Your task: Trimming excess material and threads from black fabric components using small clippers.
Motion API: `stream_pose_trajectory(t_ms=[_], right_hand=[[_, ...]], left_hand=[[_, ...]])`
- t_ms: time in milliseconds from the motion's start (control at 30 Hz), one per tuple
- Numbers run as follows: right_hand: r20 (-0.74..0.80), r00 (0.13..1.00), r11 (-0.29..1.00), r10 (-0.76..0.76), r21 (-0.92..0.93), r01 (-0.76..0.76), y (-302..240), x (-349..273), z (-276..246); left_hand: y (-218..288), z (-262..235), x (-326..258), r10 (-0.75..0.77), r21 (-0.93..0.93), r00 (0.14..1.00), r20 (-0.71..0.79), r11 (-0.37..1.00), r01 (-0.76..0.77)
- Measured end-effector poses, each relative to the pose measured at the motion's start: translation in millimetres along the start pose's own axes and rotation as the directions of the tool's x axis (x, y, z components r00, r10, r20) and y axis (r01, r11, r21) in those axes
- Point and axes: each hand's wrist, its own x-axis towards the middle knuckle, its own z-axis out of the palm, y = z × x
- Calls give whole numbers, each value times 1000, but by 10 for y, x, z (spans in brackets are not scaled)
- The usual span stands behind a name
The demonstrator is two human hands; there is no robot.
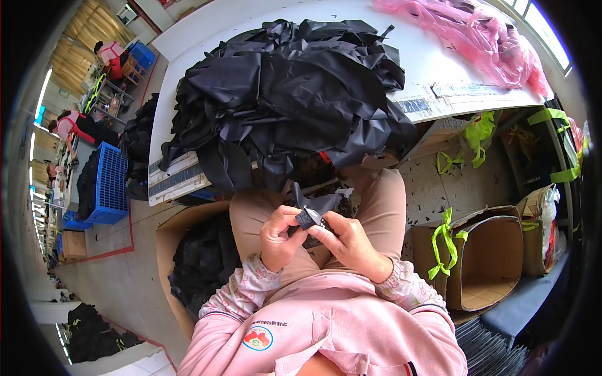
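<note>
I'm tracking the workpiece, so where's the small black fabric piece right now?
In the head view, the small black fabric piece sits at centre, pinched between the left hand and right hand above the lap, below the black fabric pile.

A heap of fabric pieces [288, 94] lies on the surface [433, 75], ahead of the person's knees. Plastic sheeting [476, 37] lies at its far right. Both hands, left hand [280, 237] and right hand [348, 241], meet over the lap on a small fabric piece [313, 210]. An open carton [489, 257] stands on the floor to the right, a filled carton [200, 263] to the left, a crate [111, 182] farther left.
</note>
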Motion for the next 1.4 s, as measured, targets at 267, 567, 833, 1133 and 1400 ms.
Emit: stream_pose_trajectory(t_ms=[267, 567, 833, 1133, 1400], right_hand=[[96, 992, 987, 86, 126, -98, 48, 43, -195], [297, 955, 986, 10, -163, 40, -122, 109, -476], [282, 953, 919, -110, -336, 206, -151, 104, -462], [290, 951, 931, -109, -306, 200, -53, 83, -464], [373, 920, 961, -115, -192, 198, -114, 108, -566]], left_hand=[[103, -102, 116, -108, -163, 976, 189, 977, 140], [108, -229, 212, -254, -305, 890, 378, 874, 378], [22, -270, 188, -312, -260, 808, 500, 835, 484], [56, -285, 229, -295, -147, 767, 569, 882, 447], [110, -424, 426, -308, -137, 614, 727, 811, 569]])
